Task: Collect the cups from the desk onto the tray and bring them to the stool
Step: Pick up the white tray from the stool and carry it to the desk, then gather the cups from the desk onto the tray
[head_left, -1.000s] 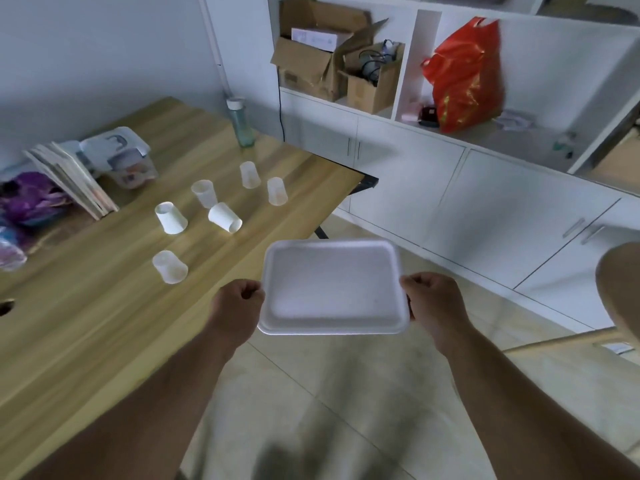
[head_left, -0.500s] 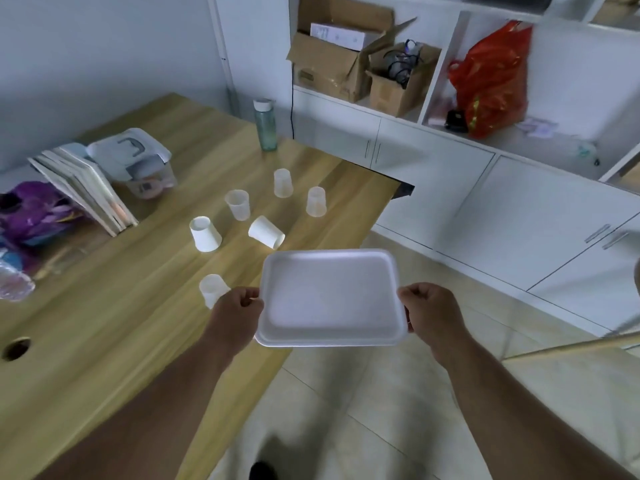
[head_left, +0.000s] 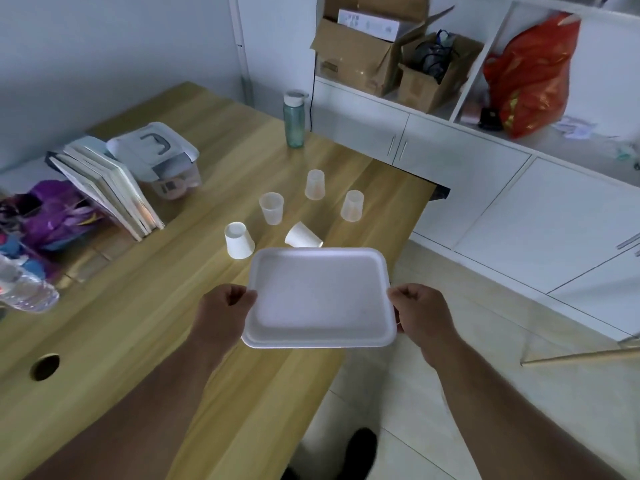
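Far left on the wooden counter (head_left: 104, 341): clear bottle (head_left: 26, 292), purple bag (head_left: 52, 216), leaning books (head_left: 110, 188), lidded plastic box (head_left: 162, 161). Mid counter, 5 cups showing: white paper cup (head_left: 238, 241) upside down, clear cup (head_left: 272, 208) upright, paper cup on its side (head_left: 303, 235) just behind tray rim, 2 clear cups inverted (head_left: 315, 185) and (head_left: 352, 206). Teal bottle (head_left: 293, 121) farther back. Left hand (head_left: 221, 311) grips tray's left edge, right hand (head_left: 424, 317) its right edge; white tray (head_left: 320, 299) held level above counter edge, w/ nothing on it.
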A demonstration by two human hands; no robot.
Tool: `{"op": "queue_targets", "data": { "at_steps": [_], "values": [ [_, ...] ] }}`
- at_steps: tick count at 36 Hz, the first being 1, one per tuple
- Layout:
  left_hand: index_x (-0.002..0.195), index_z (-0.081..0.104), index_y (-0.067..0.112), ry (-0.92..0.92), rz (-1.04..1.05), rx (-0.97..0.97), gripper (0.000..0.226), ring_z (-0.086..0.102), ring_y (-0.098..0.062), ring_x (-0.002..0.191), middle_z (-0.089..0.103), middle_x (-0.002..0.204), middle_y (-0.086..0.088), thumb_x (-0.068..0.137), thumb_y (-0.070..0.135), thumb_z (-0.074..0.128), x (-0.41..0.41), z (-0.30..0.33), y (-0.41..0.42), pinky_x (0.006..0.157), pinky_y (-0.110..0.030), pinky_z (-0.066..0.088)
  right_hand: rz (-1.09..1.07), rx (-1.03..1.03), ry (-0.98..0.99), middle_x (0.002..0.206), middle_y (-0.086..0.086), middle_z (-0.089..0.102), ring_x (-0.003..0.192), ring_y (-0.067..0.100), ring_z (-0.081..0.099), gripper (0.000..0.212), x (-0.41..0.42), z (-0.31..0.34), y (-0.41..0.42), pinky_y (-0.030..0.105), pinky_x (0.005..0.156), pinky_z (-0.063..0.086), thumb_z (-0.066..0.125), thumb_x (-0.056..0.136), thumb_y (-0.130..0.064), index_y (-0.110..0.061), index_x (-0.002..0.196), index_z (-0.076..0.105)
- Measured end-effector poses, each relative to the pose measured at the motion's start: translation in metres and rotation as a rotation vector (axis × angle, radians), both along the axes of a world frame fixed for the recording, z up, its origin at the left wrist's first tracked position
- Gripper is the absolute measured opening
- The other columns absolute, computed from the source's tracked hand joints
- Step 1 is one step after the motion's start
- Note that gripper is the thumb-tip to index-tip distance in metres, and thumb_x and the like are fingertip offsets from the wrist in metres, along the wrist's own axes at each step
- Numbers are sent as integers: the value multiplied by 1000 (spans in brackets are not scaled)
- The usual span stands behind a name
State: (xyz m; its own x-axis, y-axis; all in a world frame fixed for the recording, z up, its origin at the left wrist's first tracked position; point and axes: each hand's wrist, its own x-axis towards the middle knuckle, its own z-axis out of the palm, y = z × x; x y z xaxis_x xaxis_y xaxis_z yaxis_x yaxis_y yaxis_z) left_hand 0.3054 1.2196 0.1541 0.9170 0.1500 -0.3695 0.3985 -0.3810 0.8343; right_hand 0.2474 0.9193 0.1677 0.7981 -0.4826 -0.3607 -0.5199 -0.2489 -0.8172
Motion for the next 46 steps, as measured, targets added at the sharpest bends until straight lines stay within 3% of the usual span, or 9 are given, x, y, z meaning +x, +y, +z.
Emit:
{"op": "queue_targets", "data": {
  "at_steps": [5,14,22,25,27,30,33,39,46],
  "values": [
    [94,74,9,21,33,27,16,62,-23,75,77,97,-15,99,23,67,18,-3,7,65,-33,49,-9,32,14,69,17,72,61,25,65,22,23,-11,5,52,69,65,68,94,-22,-7,79,75],
    [89,75,14,6,114,52,15,63,-22,72,75,86,-5,100,20,66,62,-9,6,63,-31,49,37,101,34,68,7,70,54,15,64,16,86,-22,4,24,46,53,68,95,-16,-3,87,74],
    [83,76,19,15,155,63,18,62,-26,71,74,80,-5,99,24,67,110,-22,-6,65,-36,50,72,50,47,59,3,62,49,19,55,32,168,-34,-31,34,55,52,66,96,-30,-10,71,65],
    [86,77,19,29,152,83,18,66,-28,76,76,84,-5,99,26,67,126,-29,-13,70,-39,53,110,-129,38,87,2,74,77,22,69,27,213,-43,-47,36,71,56,64,94,-39,-15,102,72],
    [87,77,20,42,143,99,19,68,-30,79,77,85,-5,100,28,66,133,-31,-18,72,-40,55,154,-216,29,116,6,74,101,25,70,39,241,-49,-55,39,82,56,65,95,-37,-14,127,66],
    [87,77,22,46,129,121,19,68,-28,78,77,83,-3,100,29,66,145,-39,-24,72,-40,55,293,-375,23,146,9,59,131,30,60,64,282,-63,-65,47,106,51,69,93,-35,-18,151,48],
    [82,77,20,43,112,162,22,61,-23,66,75,77,-6,99,28,66,153,-43,-30,63,-35,48,485,-501,87,166,8,35,147,32,44,85,312,-77,-69,46,116,42,73,93,-36,-27,164,27],
    [81,79,23,47,117,180,21,65,-19,66,76,73,-2,98,26,67,166,-54,-41,61,-32,50,720,-706,208,176,1,13,150,35,39,85,348,-104,-72,48,115,42,69,97,-29,-42,164,19],
    [81,78,25,88,150,184,19,73,-27,79,79,79,3,97,30,68,166,-59,-44,74,-44,59,735,-773,158,153,7,47,132,34,56,63,356,-115,-72,44,102,52,70,95,-26,-30,152,46]
  ]
}}
